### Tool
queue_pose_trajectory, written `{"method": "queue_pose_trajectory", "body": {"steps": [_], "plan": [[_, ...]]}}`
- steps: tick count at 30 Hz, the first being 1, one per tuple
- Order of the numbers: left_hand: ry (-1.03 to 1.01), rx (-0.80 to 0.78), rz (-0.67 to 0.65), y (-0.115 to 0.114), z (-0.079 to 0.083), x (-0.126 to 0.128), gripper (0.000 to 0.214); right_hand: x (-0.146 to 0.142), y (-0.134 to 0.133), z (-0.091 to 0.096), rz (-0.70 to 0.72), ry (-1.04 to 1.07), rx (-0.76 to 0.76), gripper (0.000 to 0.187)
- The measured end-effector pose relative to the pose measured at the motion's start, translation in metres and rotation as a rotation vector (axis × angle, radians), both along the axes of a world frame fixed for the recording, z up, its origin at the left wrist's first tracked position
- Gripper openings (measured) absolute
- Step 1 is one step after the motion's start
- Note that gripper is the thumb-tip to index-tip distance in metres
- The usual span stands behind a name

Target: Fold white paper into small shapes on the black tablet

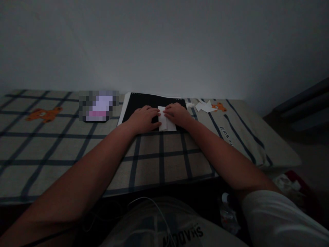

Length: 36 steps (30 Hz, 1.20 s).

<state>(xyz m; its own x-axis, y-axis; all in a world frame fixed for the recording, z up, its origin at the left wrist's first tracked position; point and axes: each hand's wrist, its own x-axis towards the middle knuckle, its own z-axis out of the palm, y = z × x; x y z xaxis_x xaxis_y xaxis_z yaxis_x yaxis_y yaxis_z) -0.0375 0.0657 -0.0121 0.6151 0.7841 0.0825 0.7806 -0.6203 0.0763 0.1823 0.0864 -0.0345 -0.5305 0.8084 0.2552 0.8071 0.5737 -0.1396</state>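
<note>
A small piece of white folded paper lies on a flat black sheet or pad on the table. One fold or layer edge runs lengthwise along it. My left hand is at the paper's left side, its fingertips gripping that edge, thumb near the lower part. From the right, my right hand has bent fingers pressed on the upper part of the paper. The fingertips of both hands are close together there. Dim light hides the finer creases.
A checked cloth with bear prints covers the table, which stands against a wall. Left of the pad lies a blurred phone-like object. Folded white paper rests on the right. Below are a plastic bottle, a thin cable and a red bin.
</note>
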Motion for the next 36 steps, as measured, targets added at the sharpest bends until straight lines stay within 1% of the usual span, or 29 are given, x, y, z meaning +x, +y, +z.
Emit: {"method": "queue_pose_trajectory", "body": {"steps": [5,9,16,21,25,29,36], "plan": [[-0.005,-0.002,0.003,-0.001,0.001,0.0,0.054,0.001,-0.006,0.008,-0.011,0.022,-0.022,0.026],[-0.001,0.001,0.007,-0.001,0.001,0.0,0.051,0.007,-0.007,0.01,0.031,0.032,-0.067,0.026],[0.02,-0.005,0.016,-0.001,0.0,0.0,0.05,0.018,-0.002,0.007,0.13,0.053,-0.128,0.037],[0.02,0.004,-0.001,-0.001,-0.001,-0.001,0.054,0.022,0.0,0.005,0.172,0.064,-0.135,0.044],[0.015,0.003,-0.001,-0.001,-0.001,-0.002,0.057,0.023,-0.003,0.007,0.198,0.068,-0.142,0.052],[0.02,0.016,0.009,-0.003,-0.003,-0.003,0.057,0.022,-0.008,0.01,0.193,0.063,-0.139,0.055],[0.04,0.036,0.057,-0.008,-0.007,-0.001,0.057,0.021,-0.009,0.004,0.145,0.005,-0.073,0.047]]}}
